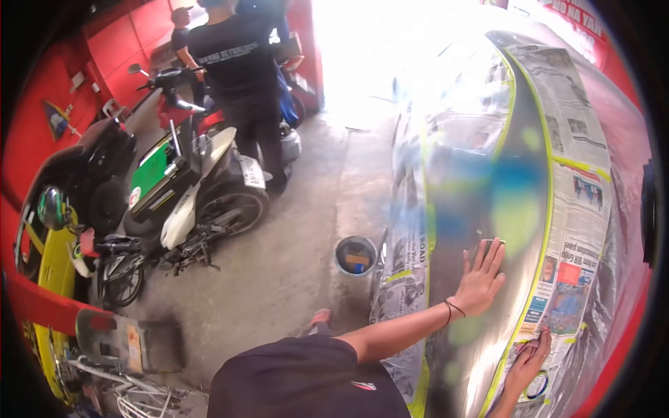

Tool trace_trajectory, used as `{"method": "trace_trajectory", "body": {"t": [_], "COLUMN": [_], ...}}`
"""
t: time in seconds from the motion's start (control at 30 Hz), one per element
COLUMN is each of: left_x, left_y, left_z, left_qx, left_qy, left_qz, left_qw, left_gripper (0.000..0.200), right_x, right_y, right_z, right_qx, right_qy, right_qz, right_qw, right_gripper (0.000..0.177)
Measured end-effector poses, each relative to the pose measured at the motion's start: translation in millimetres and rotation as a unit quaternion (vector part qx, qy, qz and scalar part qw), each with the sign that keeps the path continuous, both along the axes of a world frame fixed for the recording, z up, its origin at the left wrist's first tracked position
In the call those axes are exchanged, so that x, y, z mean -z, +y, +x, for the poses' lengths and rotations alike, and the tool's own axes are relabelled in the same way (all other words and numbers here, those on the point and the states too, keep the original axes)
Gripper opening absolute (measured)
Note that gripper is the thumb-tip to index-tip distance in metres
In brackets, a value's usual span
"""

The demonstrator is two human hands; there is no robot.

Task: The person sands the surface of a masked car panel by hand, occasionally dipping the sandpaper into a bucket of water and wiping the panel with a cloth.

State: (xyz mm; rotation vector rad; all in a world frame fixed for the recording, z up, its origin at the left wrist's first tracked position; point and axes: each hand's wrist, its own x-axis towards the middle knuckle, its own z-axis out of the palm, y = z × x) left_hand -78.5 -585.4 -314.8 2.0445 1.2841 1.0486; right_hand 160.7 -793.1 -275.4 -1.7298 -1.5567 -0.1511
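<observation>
My left hand [482,279] lies with its fingers stretched over a dark flat pad [490,243], pressing it to a bare grey car body panel [456,279]. Most of the pad is hidden beneath the fingers. Blurred blue and yellow-green patches mark the panel above the hand. To the lower right, my right hand [531,359] has its fingers curled around a pinkish rag [532,344] and rests at the panel's taped edge. Newspaper [571,223] and yellow-green masking tape [541,279] border the panel. A roll of tape [536,384] is beside my right hand.
A bucket [355,256] with something brown and blue inside stands on the concrete floor [300,251]. Motorcycles [209,188] are parked on the left, near a person in dark clothing [240,76] and another person [182,38]. Clear plastic sheeting [617,279] covers the car's right side.
</observation>
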Motion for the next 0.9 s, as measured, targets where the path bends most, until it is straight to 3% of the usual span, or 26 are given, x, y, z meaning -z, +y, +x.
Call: {"method": "trace_trajectory", "body": {"t": [0.03, 0.13, 0.17, 0.2, 0.27, 0.3, 0.37, 0.47, 0.57, 0.63, 0.7, 0.77, 0.87, 0.9], "left_x": [-2, -40, -48, -38, -29, -20, 4, -6, -56, -62, -56, -42, 28, 22], "left_y": [-4, 82, 106, 111, 131, 120, 81, 56, 108, 142, 140, 114, 93, 90], "left_z": [-4, -24, -27, -20, -14, -14, -17, -23, -13, 4, -4, -27, -26, -25], "left_qx": [0.008, 0.013, 0.017, 0.022, -0.046, -0.042, -0.032, -0.045, 0.006, 0.0, -0.01, -0.007, -0.044, -0.031], "left_qy": [0.045, -0.004, -0.005, -0.006, -0.046, -0.047, -0.182, -0.116, -0.055, -0.079, -0.104, -0.059, 0.005, -0.043], "left_qz": [-0.01, -0.064, -0.078, -0.081, 0.034, 0.035, -0.001, -0.102, -0.091, -0.061, -0.033, -0.033, -0.045, -0.075], "left_qw": [0.999, 0.998, 0.997, 0.996, 0.997, 0.997, 0.983, 0.987, 0.994, 0.995, 0.994, 0.998, 0.998, 0.996], "left_gripper": [0.073, 0.073, 0.073, 0.073, 0.071, 0.071, 0.069, 0.07, 0.072, 0.072, 0.072, 0.071, 0.07, 0.07], "right_x": [-3, -4, -1, -5, -9, -9, -7, -4, -7, -3, -8, -15, -14, -13], "right_y": [-1, -2, -1, 1, 4, 2, 4, 3, 3, 4, 5, 9, 1, 5], "right_z": [-2, -6, 0, -7, -14, -14, -10, -10, -10, -9, -15, -17, -17, -17], "right_qx": [-0.009, -0.006, 0.0, -0.017, -0.03, -0.023, -0.011, -0.017, -0.008, -0.009, -0.004, 0.009, 0.012, -0.002], "right_qy": [0.022, 0.039, -0.032, 0.02, 0.071, 0.066, 0.061, 0.056, 0.06, 0.044, 0.016, -0.019, 0.022, 0.023], "right_qz": [-0.013, -0.031, -0.02, -0.018, -0.011, -0.018, -0.025, -0.022, -0.031, -0.014, -0.022, -0.028, -0.052, -0.048], "right_qw": [1.0, 0.999, 0.999, 1.0, 0.997, 0.997, 0.998, 0.998, 0.998, 0.999, 1.0, 0.999, 0.998, 0.999], "right_gripper": [0.05, 0.051, 0.052, 0.052, 0.052, 0.052, 0.053, 0.053, 0.053, 0.053, 0.053, 0.053, 0.053, 0.053]}}
